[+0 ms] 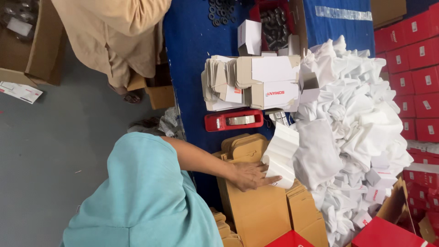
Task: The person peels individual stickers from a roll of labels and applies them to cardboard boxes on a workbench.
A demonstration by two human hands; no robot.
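Picking stage, it seems: your right hand [250, 176] lies flat, grip wide, on the white folded carton [281, 155]; lifting it calls for closing the fingers round its near edge.

A deep blue cloth-covered table [192, 45] is seen at the upper centre of the frame. A glossy red plastic tape dispenser [233, 120] is shown at the centre, with plain brown flat cardboard sheets [256, 210] below it. White crumpled fabric bags [356, 119] are heaped at the right, edged by bright red stacked cartons [411, 59]. A teal sleeve [146, 196] is shown lower left, against a grey floor [45, 160].
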